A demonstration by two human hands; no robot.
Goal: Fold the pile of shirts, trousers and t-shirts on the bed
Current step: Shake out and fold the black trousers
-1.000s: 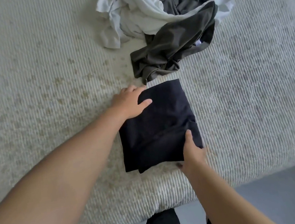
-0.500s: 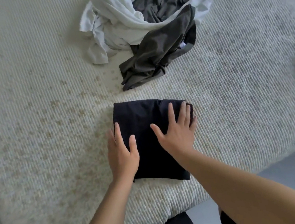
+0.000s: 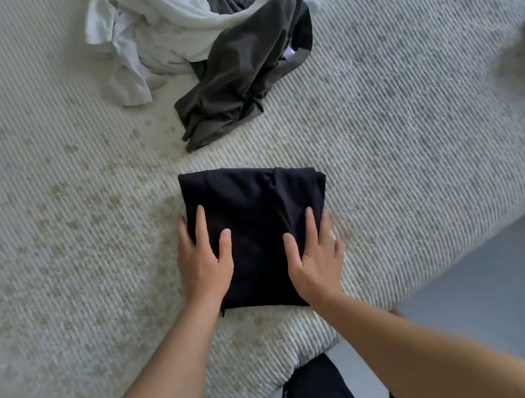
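Left hand and right hand lie flat, fingers straight, gripping nothing, on the folded black garment near the bed edge; press evenly before lifting, pile at twelve o'clock; right fingertips possibly tucked under

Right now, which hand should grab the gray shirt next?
Probably the right hand. Both hands lie flat on the folded black cloth, but the gray shirt lies further up the bed, slightly nearer the right hand's side than the left hand.

My bed carries a folded black garment near me and a crumpled pile farther away.
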